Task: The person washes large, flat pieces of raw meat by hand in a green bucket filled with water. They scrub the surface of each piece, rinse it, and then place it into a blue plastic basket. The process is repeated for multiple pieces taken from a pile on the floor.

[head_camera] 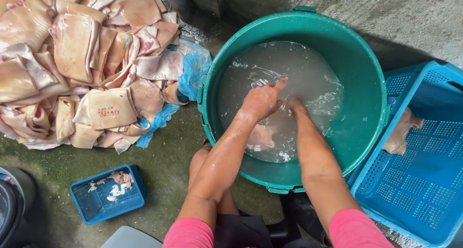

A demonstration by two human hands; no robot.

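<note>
- Nearest the camera: pink short sleeves (354,228) and bare forearms, reaching forward and down from a seated position, one bare knee (198,157) visible under the left arm.
- Low left on the damp, greenish concrete floor (164,151): small blue perforated plastic basket (108,194) holding a few pale scraps.
- Far left edge: dark round container (12,204), mostly cut off.
- Straight ahead: large round green plastic tub (357,74), filled with cloudy, rippling water (308,79).
- Left hand (262,101) above the water surface at the tub's middle, wet, fingers loosely curled with the forefinger sticking out; nothing visibly clamped in it.
- Right hand (294,105) plunged into the water just beside the left, submerged past the wrist; open or closed cannot be told through the murk.
- Pale pink piece of raw pork skin (260,137) blurred under the water, below the left forearm, near the tub's closer wall; contact with either hand cannot be told.
- Right of the tub, touching its side: big blue perforated plastic crate (424,180), with one limp pale slab of pork skin (401,132) lying against its inner left wall.
- Farther left: wide heap of raw pork skin sheets (72,60), pink and cream, piled on crumpled blue plastic sheeting (195,69) spread on the floor.
- Farthest: rough grey concrete wall (386,11) behind the tub.
</note>
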